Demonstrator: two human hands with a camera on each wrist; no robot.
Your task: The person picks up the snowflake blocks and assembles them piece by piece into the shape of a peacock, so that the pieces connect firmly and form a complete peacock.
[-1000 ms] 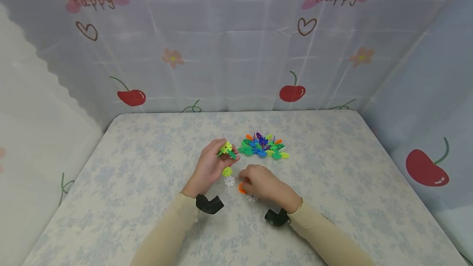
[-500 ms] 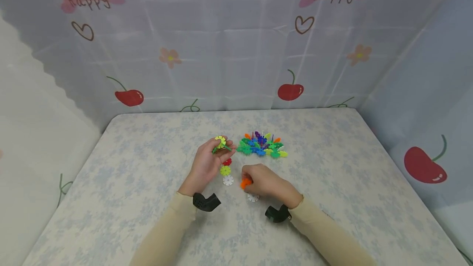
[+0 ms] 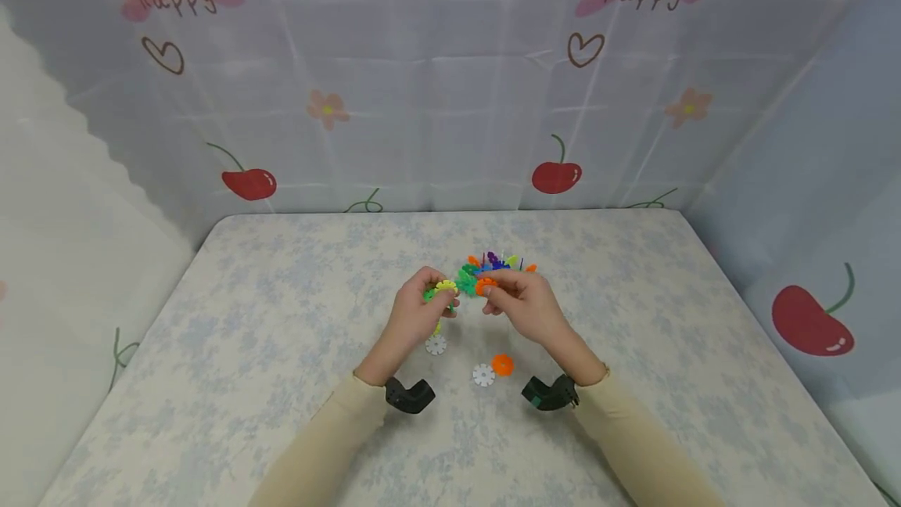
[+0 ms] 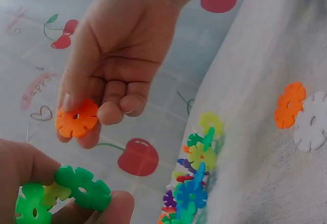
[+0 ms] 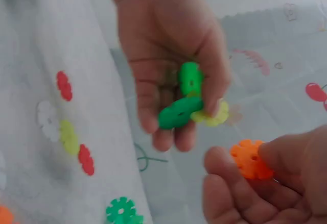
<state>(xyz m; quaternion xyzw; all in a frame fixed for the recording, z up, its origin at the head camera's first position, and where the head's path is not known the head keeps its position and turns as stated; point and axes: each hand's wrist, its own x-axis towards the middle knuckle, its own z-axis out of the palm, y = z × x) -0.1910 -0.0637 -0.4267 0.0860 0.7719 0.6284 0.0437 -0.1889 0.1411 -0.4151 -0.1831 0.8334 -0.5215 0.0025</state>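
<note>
My left hand [image 3: 417, 310] holds a small joined piece of notched plastic snowflake discs, a yellow disc [image 3: 446, 286] with two green discs [image 5: 181, 113]. Across from it, my right hand [image 3: 529, 305] pinches a single orange snowflake disc [image 4: 76, 120] between thumb and fingers. Both hands are raised above the table, with a narrow gap between the orange disc and the joined piece. Behind the right hand, a many-coloured cluster of joined discs [image 4: 193, 191] is partly hidden in the head view.
On the table [image 3: 281, 382] below the hands lie a white disc [image 3: 483, 375] and another orange disc [image 3: 502, 364], side by side. Further left, a row has a white disc [image 5: 48, 121], a yellow disc [image 5: 69, 137] and two red discs [image 5: 86, 159]. A patterned curtain [image 3: 436, 100] stands behind.
My right hand has lifted the orange disc off the table, up and forward towards the left hand. That uncovers another orange disc. My left hand has shifted slightly right, its fingers closer round the joined piece.
</note>
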